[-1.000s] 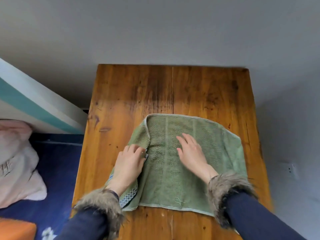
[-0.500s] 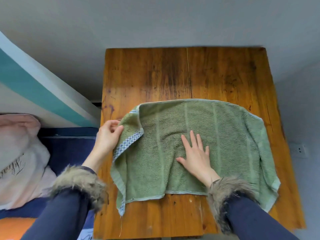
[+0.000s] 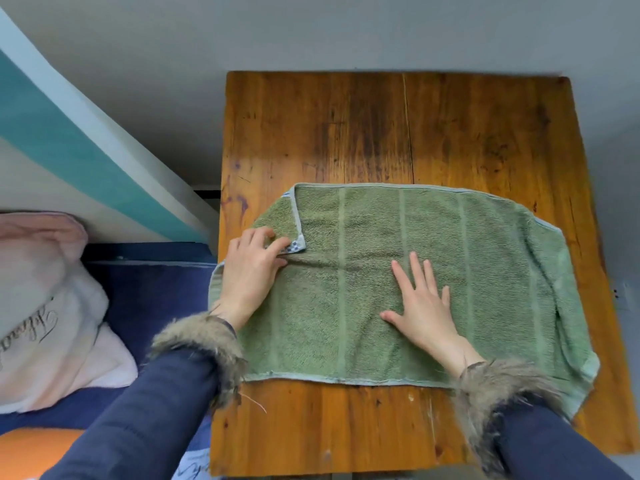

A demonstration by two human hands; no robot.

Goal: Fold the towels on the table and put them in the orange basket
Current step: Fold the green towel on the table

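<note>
grey walls are wrapping around a worn brown wooden table [image 3: 398, 133], and a green terry towel with pale stripes [image 3: 485, 271] is lying spread on the near half of it. its long axis is running left to right across the table, with the right end drooping over the table's right edge and the left end reaching the left edge.

the left hand [image 3: 251, 271] is sitting right at that left end, fingers curling around the turned-over checkered corner [image 3: 296, 245] and pinching it. the right hand [image 3: 420, 306] is lying flat with fingers spread straight, pressing the middle of the towel down, holding nothing.

so the fold is only just starting, i'd guess. the loose left end is right at the left hand, and the rest of the cloth stretches away to the right, so that hand is probably the one to carry its end across along the long axis while the right one pins.

only a bit of something orange [image 3: 31, 452] is peeking in at bottom left, maybe the basket, can't really tell. a pink and white pillow [image 3: 45, 306] is lying on dark blue bedding [image 3: 152, 289] off to the left.
</note>
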